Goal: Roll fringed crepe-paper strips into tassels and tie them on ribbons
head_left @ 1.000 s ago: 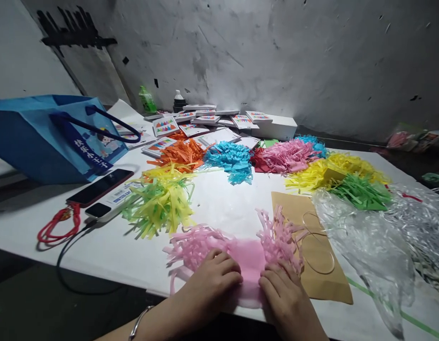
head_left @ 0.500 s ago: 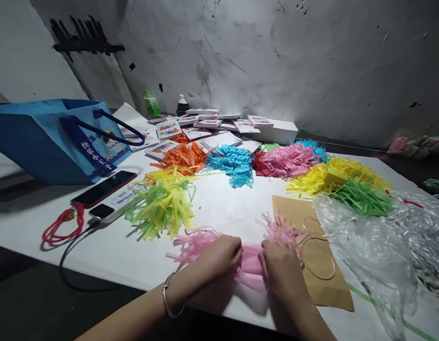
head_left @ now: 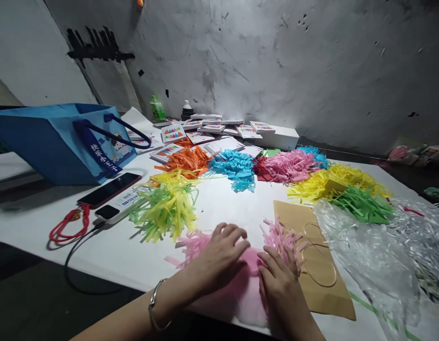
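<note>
Pink tissue paper (head_left: pixel 250 293) with fringed ends lies at the table's near edge, one fringe showing left of my hands and the other right. My left hand (head_left: pixel 224 251) is over its left part, fingers spread and slightly curled, gripping nothing. My right hand (head_left: pixel 279 274) rests on the right part with its fingers extended and apart, close to the right fringe (head_left: pixel 281 239). Beneath and beside that fringe is a brown paper sheet (head_left: pixel 319 265) with a loop of thin cord on it.
Yellow-green fringe (head_left: pixel 166 206), orange (head_left: pixel 187 161), blue (head_left: pixel 233 166), pink (head_left: pixel 292 166) and yellow fringe (head_left: pixel 336 182) curve across the white table. A phone (head_left: pixel 109 189), power bank (head_left: pixel 120 206) and blue bag (head_left: pixel 56 147) stand left. Clear plastic (head_left: pixel 369 255) lies right; flat printed packs (head_left: pixel 173 133) lie behind.
Both hands have loosened from the pink tissue and their fingers have opened. My left hand has lifted a little. The tissue between them now lies flatter and spreads toward the near edge.
</note>
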The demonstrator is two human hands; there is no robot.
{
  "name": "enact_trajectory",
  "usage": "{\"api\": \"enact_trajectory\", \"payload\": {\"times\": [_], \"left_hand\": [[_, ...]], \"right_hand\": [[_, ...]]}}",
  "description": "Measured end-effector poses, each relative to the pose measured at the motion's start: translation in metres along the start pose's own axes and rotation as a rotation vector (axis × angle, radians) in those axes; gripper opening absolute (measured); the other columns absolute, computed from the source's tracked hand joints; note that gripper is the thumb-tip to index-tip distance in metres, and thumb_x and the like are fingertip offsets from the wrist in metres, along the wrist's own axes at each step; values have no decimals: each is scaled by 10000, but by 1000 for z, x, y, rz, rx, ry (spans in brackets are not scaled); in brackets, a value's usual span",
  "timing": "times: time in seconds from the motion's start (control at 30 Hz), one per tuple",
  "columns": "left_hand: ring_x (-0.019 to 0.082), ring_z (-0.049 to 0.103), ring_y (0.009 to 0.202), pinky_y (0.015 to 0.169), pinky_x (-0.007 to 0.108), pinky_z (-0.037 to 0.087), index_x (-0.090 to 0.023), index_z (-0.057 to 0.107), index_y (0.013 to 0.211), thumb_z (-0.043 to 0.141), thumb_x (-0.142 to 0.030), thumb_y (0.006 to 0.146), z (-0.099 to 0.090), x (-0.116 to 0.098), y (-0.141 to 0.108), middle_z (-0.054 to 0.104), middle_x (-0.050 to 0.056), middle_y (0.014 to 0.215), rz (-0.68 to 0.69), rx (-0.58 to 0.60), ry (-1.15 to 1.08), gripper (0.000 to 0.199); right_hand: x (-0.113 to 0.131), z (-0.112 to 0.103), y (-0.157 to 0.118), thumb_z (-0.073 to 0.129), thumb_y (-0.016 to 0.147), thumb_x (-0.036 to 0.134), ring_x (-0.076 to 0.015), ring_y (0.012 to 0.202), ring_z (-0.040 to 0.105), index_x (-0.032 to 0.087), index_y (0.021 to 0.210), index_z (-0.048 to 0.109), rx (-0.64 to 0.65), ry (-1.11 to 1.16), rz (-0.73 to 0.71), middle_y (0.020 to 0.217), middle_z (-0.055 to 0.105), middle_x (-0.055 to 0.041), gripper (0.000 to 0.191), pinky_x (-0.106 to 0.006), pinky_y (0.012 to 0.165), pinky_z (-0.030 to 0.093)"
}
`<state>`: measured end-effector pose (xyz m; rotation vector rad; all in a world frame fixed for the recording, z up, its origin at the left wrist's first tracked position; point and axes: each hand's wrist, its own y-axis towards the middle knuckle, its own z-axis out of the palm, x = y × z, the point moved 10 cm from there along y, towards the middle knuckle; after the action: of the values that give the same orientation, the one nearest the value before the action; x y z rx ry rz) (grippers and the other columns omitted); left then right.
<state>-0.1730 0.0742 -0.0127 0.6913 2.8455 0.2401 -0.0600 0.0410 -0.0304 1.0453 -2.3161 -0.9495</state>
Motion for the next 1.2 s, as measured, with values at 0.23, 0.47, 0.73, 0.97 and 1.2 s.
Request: {"api": "enact_trajectory", "payload": {"times": [0.23, 0.47, 0.73, 0.97, 1.2], "left_hand": [[216, 532, 894, 901, 416, 351, -183, 585, 802, 579, -117, 926, 22, -27, -17, 641, 35, 896, 239, -105, 122, 140], [232, 571, 924, 918, 440, 344, -196, 597, 834, 616, -95, 850, 17, 17, -35, 674, 32, 957, 11, -90, 24, 104], [330, 557, 1110, 935, 529, 383, -208, 638, 1047, 506, -182, 889, -48, 76, -75, 629, 130, 1207, -255, -260, 102, 208], [211, 578, 969, 1088, 454, 249, -225, 624, 906, 650, -179, 904, 3, -39, -40, 708, 2, 978, 223, -263, -41, 53], [181, 559, 880, 895, 376, 300, -217, 619, 876, 639, -179, 950, 30, -20, -51, 694, -30, 902, 154, -246, -170, 86]], "right_hand": [[7, -2, 0, 542, 934, 213, -262, 1218, 574, 192, 1016, 670, 53, -16, 38, 1197, 710, -85, 154, -526, 1212, 134], [9, -3, -20, 404, 994, 152, -260, 1150, 608, 163, 952, 713, -29, -161, -84, 1063, 755, -69, 311, -532, 1217, 169], [2, -5, -32, 366, 985, 173, -283, 1203, 595, 165, 1026, 713, -21, -68, 5, 1136, 742, -103, 349, -579, 1206, 168], [21, -13, -21, 398, 980, 117, -247, 1128, 642, 140, 1014, 707, -49, -70, -82, 1074, 757, -104, 312, -537, 1215, 161], [-1, -10, -36, 351, 1010, 178, -221, 1180, 606, 191, 966, 686, -12, 41, -42, 1132, 741, -63, 338, -503, 1210, 158]]}}
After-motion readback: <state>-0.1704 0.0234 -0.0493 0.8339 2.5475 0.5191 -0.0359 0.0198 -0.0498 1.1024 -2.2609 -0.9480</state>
